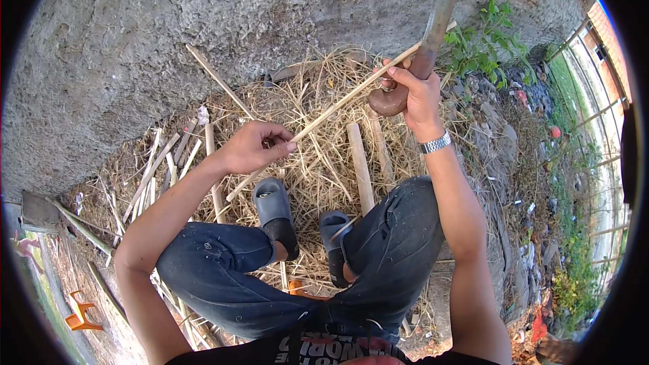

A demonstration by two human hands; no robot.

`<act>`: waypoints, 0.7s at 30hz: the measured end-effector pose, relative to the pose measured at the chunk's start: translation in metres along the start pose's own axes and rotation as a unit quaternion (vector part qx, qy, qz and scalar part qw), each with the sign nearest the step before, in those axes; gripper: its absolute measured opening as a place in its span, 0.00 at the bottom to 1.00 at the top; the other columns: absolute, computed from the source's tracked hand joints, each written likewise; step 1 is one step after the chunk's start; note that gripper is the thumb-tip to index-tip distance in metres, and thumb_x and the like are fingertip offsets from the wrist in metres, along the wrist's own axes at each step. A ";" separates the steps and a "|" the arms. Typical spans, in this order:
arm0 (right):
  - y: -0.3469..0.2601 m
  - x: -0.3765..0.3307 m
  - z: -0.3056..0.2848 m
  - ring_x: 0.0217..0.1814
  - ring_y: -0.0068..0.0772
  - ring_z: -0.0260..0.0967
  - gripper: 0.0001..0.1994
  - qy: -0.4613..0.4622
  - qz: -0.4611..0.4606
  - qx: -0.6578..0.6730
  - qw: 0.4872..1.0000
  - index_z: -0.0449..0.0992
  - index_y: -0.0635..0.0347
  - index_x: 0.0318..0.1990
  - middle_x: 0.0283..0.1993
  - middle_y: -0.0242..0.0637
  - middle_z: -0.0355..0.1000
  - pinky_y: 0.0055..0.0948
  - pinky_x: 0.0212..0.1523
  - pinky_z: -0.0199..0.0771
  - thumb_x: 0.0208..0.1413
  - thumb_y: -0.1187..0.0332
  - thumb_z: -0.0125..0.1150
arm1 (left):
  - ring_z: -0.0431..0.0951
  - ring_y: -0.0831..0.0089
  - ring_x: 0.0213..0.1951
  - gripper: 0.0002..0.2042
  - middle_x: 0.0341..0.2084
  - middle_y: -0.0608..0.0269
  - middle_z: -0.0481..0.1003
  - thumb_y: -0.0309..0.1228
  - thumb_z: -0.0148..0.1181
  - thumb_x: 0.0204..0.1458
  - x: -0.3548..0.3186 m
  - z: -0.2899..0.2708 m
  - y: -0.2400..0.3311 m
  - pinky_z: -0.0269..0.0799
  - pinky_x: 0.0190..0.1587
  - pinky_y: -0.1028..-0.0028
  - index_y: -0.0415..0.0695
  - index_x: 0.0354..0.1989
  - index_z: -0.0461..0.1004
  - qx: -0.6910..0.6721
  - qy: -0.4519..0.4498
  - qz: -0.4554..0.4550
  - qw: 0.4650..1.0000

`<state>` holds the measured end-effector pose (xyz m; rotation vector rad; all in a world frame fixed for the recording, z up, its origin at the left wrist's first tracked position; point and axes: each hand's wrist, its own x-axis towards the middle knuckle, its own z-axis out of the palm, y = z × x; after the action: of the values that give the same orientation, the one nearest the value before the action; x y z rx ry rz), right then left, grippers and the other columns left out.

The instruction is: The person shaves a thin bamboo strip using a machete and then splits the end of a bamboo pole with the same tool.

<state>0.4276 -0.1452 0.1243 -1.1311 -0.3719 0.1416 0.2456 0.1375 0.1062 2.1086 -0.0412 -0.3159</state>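
- Black shirt point(270, 350), lower edge of the frame: cut off there, above dark trousers point(223, 280) with the knees bent
- Long-bladed tool point(443, 10), upper right: its blade runs out past the upper edge, so the tip cannot be seen
- Right hand point(420, 98), right of upper centre: closed round the tool's brown handle point(424, 62), thumb against the stick point(345, 100), other fingers partly hidden
- Left hand point(250, 149), left of centre: fingers curled narrow, holding the stick at the thumb; how firmly, I cannot tell
- The stick slants from left of centre to the upper right, long, thin, straight and pale yellow, passing behind the tool, with its far end showing beyond
- The handle is smooth and curls into a rounded hook; the blade is dull grey
- Rough grey wall point(135, 47) across the upper left
- Straw point(318, 169) strewn over the ground in the middle, with cut poles point(360, 169) lying on it
- Leafy green plant point(490, 40), upper right
- Grey sandals point(272, 199), below centre
- Orange chair point(82, 315), lower left
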 end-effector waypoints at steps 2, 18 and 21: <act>0.000 0.000 0.000 0.42 0.41 0.82 0.10 0.002 0.000 -0.001 1.000 0.73 0.69 0.40 0.43 0.48 0.79 0.32 0.37 0.84 0.53 0.79 0.67 | 0.79 0.78 0.35 0.17 0.32 0.60 0.82 0.38 0.64 0.62 0.000 0.001 0.001 0.76 0.39 0.75 0.35 0.49 0.79 0.000 0.000 -0.003 1.000; 0.003 0.001 -0.002 0.43 0.40 0.82 0.10 0.001 -0.006 -0.005 1.000 0.74 0.69 0.42 0.42 0.47 0.79 0.32 0.37 0.84 0.53 0.78 0.67 | 0.80 0.78 0.36 0.17 0.32 0.60 0.82 0.38 0.64 0.62 0.000 -0.001 0.000 0.75 0.40 0.74 0.35 0.49 0.79 0.000 -0.005 -0.002 1.000; 0.003 0.002 -0.003 0.44 0.40 0.82 0.10 0.000 -0.007 -0.008 1.000 0.74 0.70 0.42 0.43 0.47 0.79 0.32 0.37 0.84 0.54 0.78 0.67 | 0.80 0.78 0.36 0.17 0.32 0.60 0.82 0.38 0.64 0.62 0.000 0.000 0.001 0.75 0.40 0.74 0.35 0.48 0.79 -0.002 -0.003 -0.002 1.000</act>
<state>0.4305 -0.1459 0.1213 -1.1446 -0.3819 0.1257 0.2454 0.1373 0.1070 2.1040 -0.0395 -0.3254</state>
